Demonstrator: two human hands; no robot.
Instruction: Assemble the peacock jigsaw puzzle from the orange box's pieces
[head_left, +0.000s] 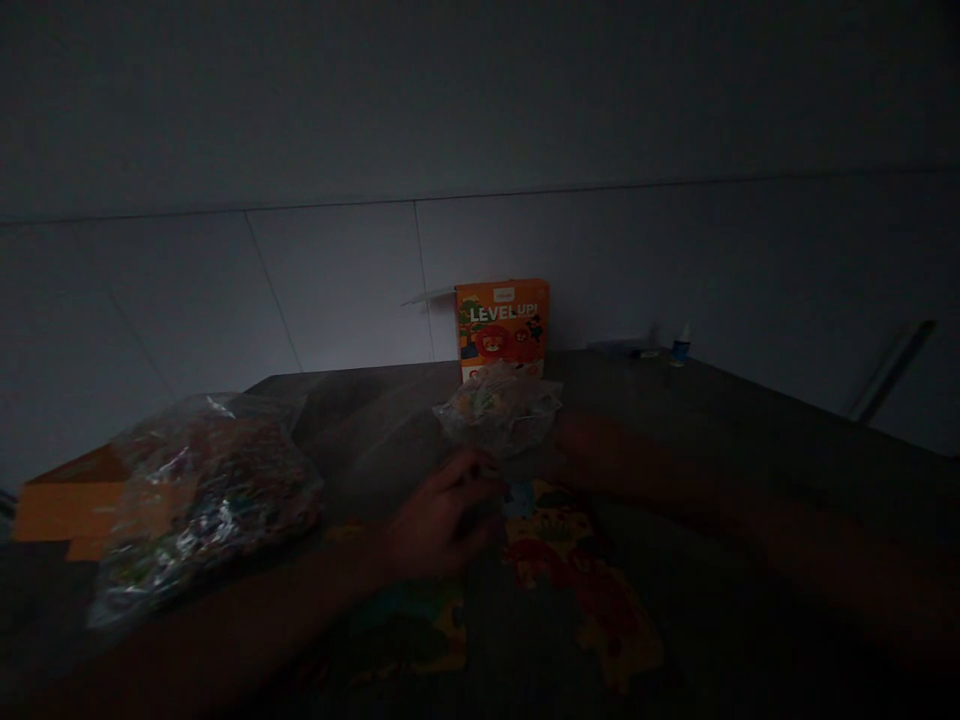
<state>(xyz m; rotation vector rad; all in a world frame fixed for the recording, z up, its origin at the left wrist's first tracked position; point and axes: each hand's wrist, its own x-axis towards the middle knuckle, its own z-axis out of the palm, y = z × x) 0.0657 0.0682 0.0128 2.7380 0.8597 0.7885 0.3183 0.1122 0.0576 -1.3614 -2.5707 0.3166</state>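
My left hand (pixel 450 515) hovers over joined puzzle pieces, its fingers bent and thumb apart; I make out nothing between them. Under and left of it lies a puzzle section with a green tree (pixel 409 630). To its right is another joined section in yellow and red with animal pictures (pixel 551 545). My right hand (pixel 589 445) is dark and smeared by motion, beside a clear plastic bag of loose pieces (pixel 499 405). Its fingers cannot be made out.
An orange "LEVEL UP!" box (pixel 502 325) stands against the wall behind the small bag. On the left a large clear bag of pieces (pixel 217 490) lies against an orange box (pixel 67 505). A small blue and white glue bottle (pixel 681 346) stands at the back right of the grey table (pixel 735 440).
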